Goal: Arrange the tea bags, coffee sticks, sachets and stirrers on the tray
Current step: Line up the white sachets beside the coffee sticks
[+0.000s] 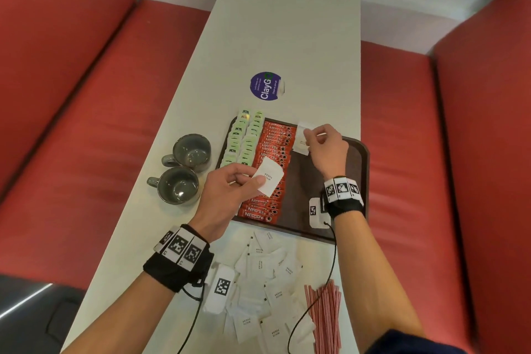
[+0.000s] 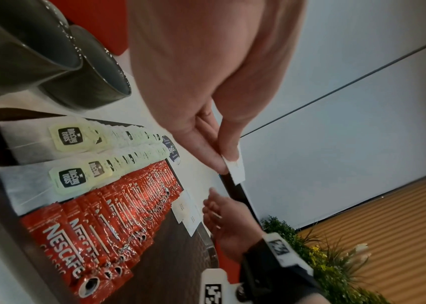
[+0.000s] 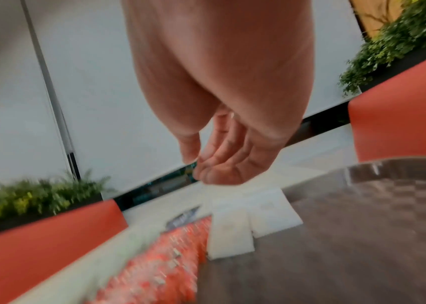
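A brown tray (image 1: 304,190) holds two columns of green-tagged tea bags (image 1: 244,141) on its left and a row of red Nescafe sticks (image 1: 273,158) beside them. Two white sugar sachets (image 3: 232,230) lie at the tray's far end, next to the sticks. My left hand (image 1: 255,179) pinches one white sugar sachet (image 1: 268,177) between thumb and finger, above the coffee sticks. My right hand (image 1: 311,135) hovers just over the far sachets (image 1: 301,141) with loosely curled fingers. In the blurred right wrist view it holds nothing. Loose sachets (image 1: 267,290) and red-striped stirrers (image 1: 324,316) lie on the table near me.
Two grey mugs (image 1: 191,149) (image 1: 178,185) stand on the table left of the tray. A round purple sticker (image 1: 265,85) lies beyond the tray. The white table (image 1: 287,37) is narrow, with red benches (image 1: 86,123) on both sides. The tray's right half is bare.
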Tool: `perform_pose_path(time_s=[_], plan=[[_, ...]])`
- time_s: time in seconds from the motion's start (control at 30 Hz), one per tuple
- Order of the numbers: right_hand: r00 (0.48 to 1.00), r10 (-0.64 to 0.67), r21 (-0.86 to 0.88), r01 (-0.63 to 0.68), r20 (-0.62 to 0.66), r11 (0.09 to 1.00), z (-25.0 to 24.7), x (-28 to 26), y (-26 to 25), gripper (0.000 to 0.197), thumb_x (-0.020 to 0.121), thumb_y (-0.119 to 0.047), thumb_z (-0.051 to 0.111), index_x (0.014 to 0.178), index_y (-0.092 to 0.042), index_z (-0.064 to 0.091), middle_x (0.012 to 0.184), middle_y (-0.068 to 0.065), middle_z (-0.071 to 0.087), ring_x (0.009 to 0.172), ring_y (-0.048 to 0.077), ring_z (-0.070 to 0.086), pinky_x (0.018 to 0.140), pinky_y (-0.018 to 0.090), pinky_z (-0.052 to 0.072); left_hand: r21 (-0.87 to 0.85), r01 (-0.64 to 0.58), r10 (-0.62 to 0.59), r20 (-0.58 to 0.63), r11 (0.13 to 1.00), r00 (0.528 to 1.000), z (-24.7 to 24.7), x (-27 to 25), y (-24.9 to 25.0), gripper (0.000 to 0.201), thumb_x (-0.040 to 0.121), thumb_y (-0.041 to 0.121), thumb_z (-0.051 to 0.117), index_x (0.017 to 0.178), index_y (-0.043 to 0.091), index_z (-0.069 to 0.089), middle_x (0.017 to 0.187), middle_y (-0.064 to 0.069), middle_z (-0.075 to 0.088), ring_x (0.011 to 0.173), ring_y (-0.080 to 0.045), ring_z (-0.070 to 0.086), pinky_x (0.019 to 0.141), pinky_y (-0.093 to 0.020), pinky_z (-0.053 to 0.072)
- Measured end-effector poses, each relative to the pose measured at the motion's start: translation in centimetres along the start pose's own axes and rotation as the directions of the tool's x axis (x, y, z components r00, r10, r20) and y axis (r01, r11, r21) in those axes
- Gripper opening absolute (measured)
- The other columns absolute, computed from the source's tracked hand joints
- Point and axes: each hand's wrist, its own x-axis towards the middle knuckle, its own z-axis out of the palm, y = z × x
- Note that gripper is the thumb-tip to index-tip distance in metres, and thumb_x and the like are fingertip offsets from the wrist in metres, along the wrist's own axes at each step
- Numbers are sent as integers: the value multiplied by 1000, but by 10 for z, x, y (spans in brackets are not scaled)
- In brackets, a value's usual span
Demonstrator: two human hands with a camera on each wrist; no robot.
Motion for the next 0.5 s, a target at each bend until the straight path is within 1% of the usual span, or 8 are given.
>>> perform_pose_path(time_s=[0.07, 0.17, 0.2, 0.27, 0.3, 0.37, 0.43, 0.5], plan=[[983, -75, 123, 55, 169, 991, -15, -28, -19, 24, 106, -49, 66, 104, -26, 73, 93, -8, 78, 85, 11, 75, 83, 37, 64, 37, -1, 1, 4, 999, 1000, 1, 0, 1, 19, 88, 10, 86, 104, 5, 77, 89, -10, 77, 99, -22, 80, 80, -34, 67], [857, -276, 243, 183, 436, 952, -38, -69, -43, 24, 108, -45, 64, 116, -27, 78, 105, -11, 80, 88, 8, 73, 83, 29, 60, 213, -64, 58, 37, 975, 998, 2, 2, 5, 14, 87, 17, 89, 98, 12, 82, 88, -4, 80, 90, -22, 81, 80, -39, 68], [814, -330, 233, 245, 477, 941, -43, -79, -49, 21, 106, -44, 68, 116, -29, 80, 105, -13, 80, 90, 7, 72, 83, 26, 58, 280, -93, 79, 60, 955, 995, 2, 2, 7, 14, 86, 22, 90, 97, 16, 83, 87, -3, 81, 86, -22, 80, 80, -39, 68], [764, -390, 151, 367, 514, 918, -52, -93, -51, 13, 99, -42, 78, 109, -35, 82, 95, -13, 77, 86, 9, 68, 77, 24, 54, 403, -139, 108, 99, 904, 989, 2, 4, 11, 16, 85, 32, 91, 95, 22, 84, 85, 2, 81, 80, -19, 78, 78, -34, 66], [756, -401, 105, 409, 518, 906, -56, -97, -49, 10, 97, -41, 82, 105, -36, 83, 88, -10, 75, 80, 11, 66, 73, 24, 52, 456, -160, 121, 114, 876, 986, 2, 6, 13, 17, 84, 36, 91, 95, 25, 84, 85, 6, 81, 80, -15, 77, 77, -32, 66], [767, -391, 47, 428, 509, 903, -63, -103, -44, 7, 95, -38, 85, 100, -34, 84, 82, -11, 74, 76, 9, 67, 68, 17, 49, 547, -216, 169, 136, 809, 976, 5, 8, 15, 17, 84, 40, 90, 95, 28, 85, 86, 12, 80, 83, -6, 73, 78, -27, 62], [792, -343, 27, 383, 506, 924, -69, -109, -38, 5, 93, -35, 87, 97, -32, 84, 83, -15, 78, 80, 3, 72, 72, 14, 51, 595, -255, 205, 152, 763, 967, 9, 10, 17, 15, 86, 39, 89, 96, 29, 84, 87, 14, 79, 86, -3, 71, 79, -23, 59], [805, -298, 9, 342, 512, 939, -72, -117, -32, 4, 92, -34, 88, 94, -31, 84, 82, -16, 79, 82, 1, 75, 77, 19, 56, 603, -274, 220, 163, 749, 962, 15, 11, 16, 14, 87, 39, 88, 96, 28, 84, 90, 15, 78, 87, -1, 70, 79, -19, 55]])
